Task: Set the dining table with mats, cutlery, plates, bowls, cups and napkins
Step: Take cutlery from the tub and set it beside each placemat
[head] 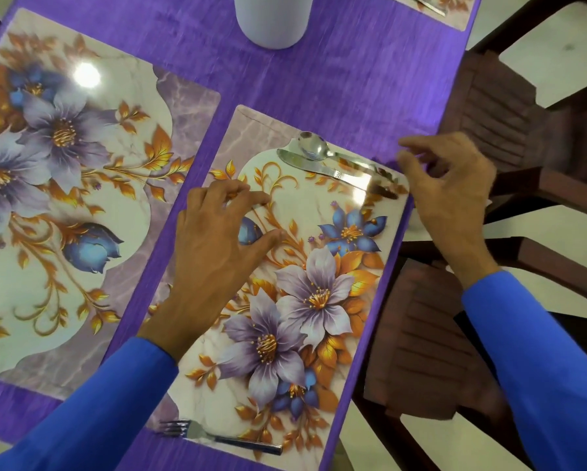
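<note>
A floral mat (319, 215) lies at the table's right edge. A spoon (314, 146) and a knife (332, 173) lie side by side on its far end, and a fork (217, 436) lies across its near end. My left hand (220, 243) hovers over the mat's left part with fingers loosely curled, holding nothing. My right hand (451, 188) is just past the mat's far right corner, close to the knife and spoon handles, fingers loosely bent and empty. A second floral mat (64, 198) lies to the left.
A purple cloth (353, 73) covers the table. A white cylindrical container (273, 18) stands at the far middle. Another mat with cutlery (434, 5) shows at the top edge. Dark brown chairs (428, 338) stand close against the table's right side.
</note>
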A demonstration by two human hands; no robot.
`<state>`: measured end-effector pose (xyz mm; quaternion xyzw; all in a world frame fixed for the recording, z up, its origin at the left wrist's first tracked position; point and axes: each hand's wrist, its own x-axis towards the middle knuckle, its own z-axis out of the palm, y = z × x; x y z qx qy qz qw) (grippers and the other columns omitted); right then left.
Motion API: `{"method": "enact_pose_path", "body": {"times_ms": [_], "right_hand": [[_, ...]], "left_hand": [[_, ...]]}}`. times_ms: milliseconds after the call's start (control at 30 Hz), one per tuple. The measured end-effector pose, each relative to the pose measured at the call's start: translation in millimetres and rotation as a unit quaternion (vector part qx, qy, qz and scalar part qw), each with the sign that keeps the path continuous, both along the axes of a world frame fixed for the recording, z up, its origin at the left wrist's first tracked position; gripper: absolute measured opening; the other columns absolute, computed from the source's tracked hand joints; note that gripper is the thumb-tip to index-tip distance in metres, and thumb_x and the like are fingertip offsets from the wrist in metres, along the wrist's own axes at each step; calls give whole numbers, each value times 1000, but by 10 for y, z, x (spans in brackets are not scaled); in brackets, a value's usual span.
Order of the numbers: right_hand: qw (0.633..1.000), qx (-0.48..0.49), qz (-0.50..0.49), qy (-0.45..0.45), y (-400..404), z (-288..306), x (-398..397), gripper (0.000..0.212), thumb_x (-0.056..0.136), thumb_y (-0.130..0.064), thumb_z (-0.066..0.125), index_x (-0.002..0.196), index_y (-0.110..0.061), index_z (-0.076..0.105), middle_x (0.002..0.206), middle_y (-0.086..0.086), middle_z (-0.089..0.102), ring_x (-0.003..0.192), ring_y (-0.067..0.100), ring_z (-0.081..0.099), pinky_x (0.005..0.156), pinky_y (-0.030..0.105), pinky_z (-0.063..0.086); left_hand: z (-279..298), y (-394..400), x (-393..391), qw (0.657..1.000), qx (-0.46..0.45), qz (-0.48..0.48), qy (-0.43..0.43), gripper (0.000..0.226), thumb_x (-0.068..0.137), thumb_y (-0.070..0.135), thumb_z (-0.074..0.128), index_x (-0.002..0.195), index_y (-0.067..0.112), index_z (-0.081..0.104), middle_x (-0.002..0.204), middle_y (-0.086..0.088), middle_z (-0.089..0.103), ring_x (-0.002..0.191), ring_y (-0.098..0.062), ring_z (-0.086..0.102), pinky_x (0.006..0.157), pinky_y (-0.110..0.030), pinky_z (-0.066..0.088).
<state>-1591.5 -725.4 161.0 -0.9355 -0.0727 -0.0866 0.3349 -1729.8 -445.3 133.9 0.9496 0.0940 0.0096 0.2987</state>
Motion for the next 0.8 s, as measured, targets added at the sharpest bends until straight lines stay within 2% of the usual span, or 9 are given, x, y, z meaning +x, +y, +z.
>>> {"method": "enact_pose_path", "body": {"times_ms": [67, 133, 233, 367, 433, 667, 800], "right_hand": [[993, 74, -94, 22, -145, 14, -200, 17, 96, -27, 72, 109, -19, 80, 101, -2, 76, 91, 11, 71, 85, 31, 59], [991, 70, -90, 69, -248, -35, -455, 17, 96, -25, 73, 109, -16, 80, 102, 0, 76, 93, 11, 72, 86, 34, 60], [996, -4, -25, 86, -285, -111, -687, 26, 95, -30, 76, 115, -13, 78, 106, 1, 74, 93, 7, 69, 83, 26, 59], [995, -28, -30, 95, -188, -154, -599, 39, 91, -41, 79, 123, -20, 75, 109, 0, 66, 91, 4, 63, 79, 7, 49], [995, -36, -21, 95, -148, -192, -553, 38, 91, -43, 79, 123, -22, 75, 108, 0, 61, 93, 5, 60, 77, 3, 45], [994, -38, -22, 96, -130, -204, -530, 35, 93, -40, 77, 121, -19, 77, 107, 1, 60, 90, 4, 58, 76, -2, 42], [996, -33, -6, 85, -154, -252, -551, 36, 95, -41, 75, 124, -19, 76, 111, 0, 62, 94, 1, 60, 78, -1, 44]], "left_hand": [[3, 15, -7, 1000, 4, 0, -3, 55, 84, 65, 77, 127, 31, 70, 136, 1, 59, 125, -27, 47, 96, -46, 45], [1, 34, -13, 1000, 9, -5, -6, 56, 84, 64, 78, 127, 29, 71, 135, 0, 60, 125, -28, 48, 96, -47, 45], [3, 34, -16, 1000, 7, -3, -1, 56, 83, 64, 78, 127, 29, 71, 135, -1, 60, 126, -29, 49, 97, -49, 45], [10, 30, 3, 1000, 6, -4, 1, 58, 81, 69, 76, 125, 31, 71, 134, 0, 60, 126, -29, 50, 97, -49, 46], [12, 34, 2, 1000, 6, -3, -2, 59, 82, 71, 74, 125, 30, 71, 134, 0, 60, 126, -29, 50, 98, -49, 46], [4, 38, -15, 1000, 12, -5, -4, 61, 81, 73, 69, 125, 31, 71, 133, 1, 60, 126, -28, 51, 97, -48, 45], [-17, 41, -18, 999, 25, -13, -15, 61, 81, 73, 68, 125, 31, 71, 132, 0, 61, 124, -29, 51, 96, -48, 46]]}}
